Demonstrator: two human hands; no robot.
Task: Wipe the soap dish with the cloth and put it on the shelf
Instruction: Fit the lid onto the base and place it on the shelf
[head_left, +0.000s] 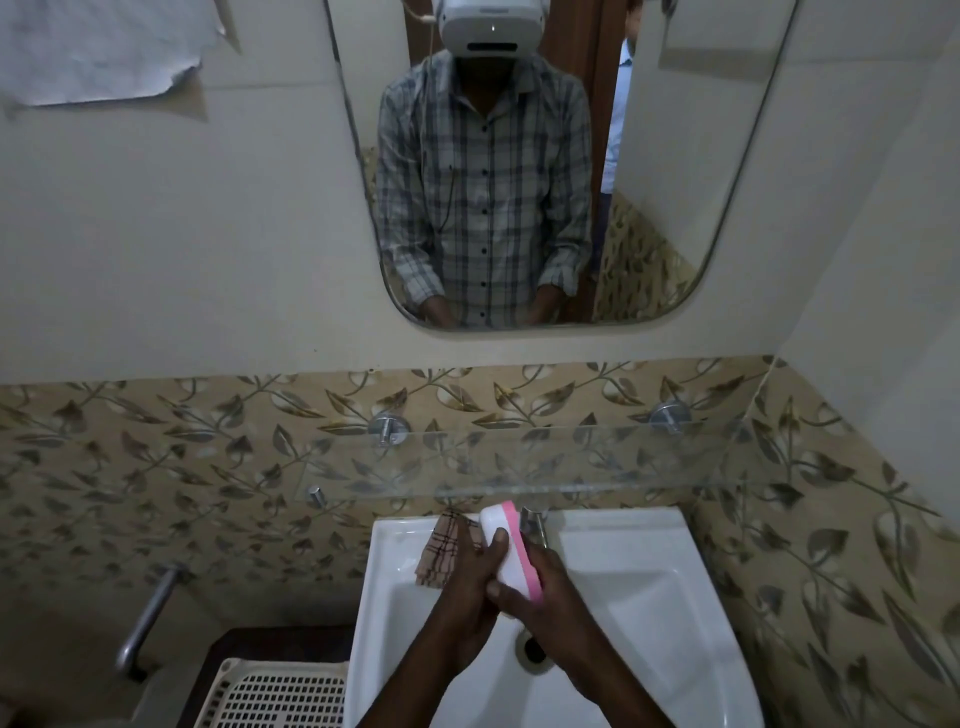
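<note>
Wiping pending, we judge | left hand (464, 587), right hand (551, 592) clasp soap dish (508, 552) above sink (649, 566) | next: lift cloth (440, 553) off sink rim

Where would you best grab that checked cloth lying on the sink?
Probably pinch the cloth at its loose lower edge, from above with the left hand, which is right beside it. It lies limp over the sink rim, so no part stands up.

The left hand (465, 592) hides part of the cloth (440, 553), the right hand (548, 592) part of the drain (533, 650).
</note>
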